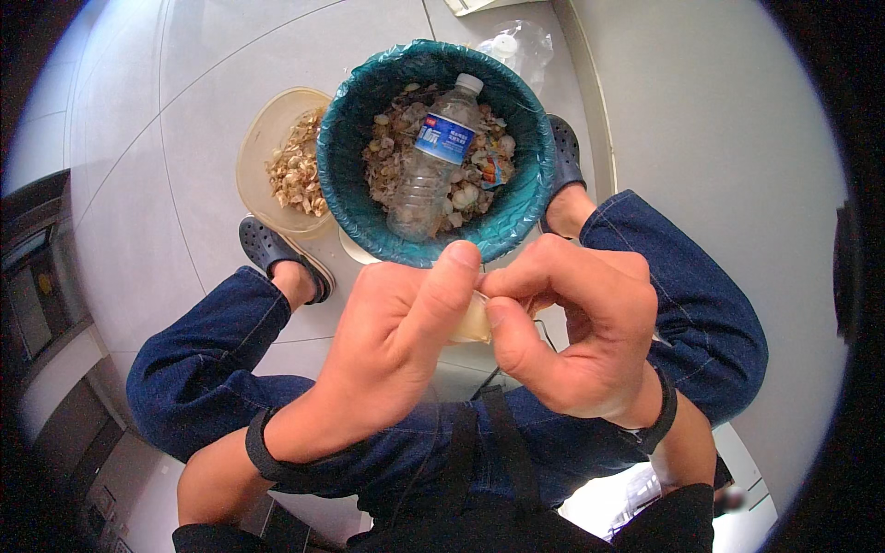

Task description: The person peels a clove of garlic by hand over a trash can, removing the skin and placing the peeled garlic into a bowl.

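My left hand (404, 339) grips a pale garlic clove (473, 323), its thumb pressed along the top. From the other side, the thumb and index finger of my right hand (581, 325) pinch the edge of the clove, where a bit of thin skin shows. Part of the clove is hidden behind my fingers. Just beyond both hands stands a waste bin (339, 186) lined with a teal plastic bag. Inside it, a clear plastic bottle (423, 186) with a white cap and a blue label lies on garlic skins and scraps (390, 162).
Left of the bin, a translucent plastic tub (254, 159) holds unpeeled garlic cloves and skins (294, 173). Behind the bin lies a clear plastic container or bag (532, 52) on the tiled floor (207, 104). A wall (705, 124) rises at right. My clogs (276, 252) flank the bin.
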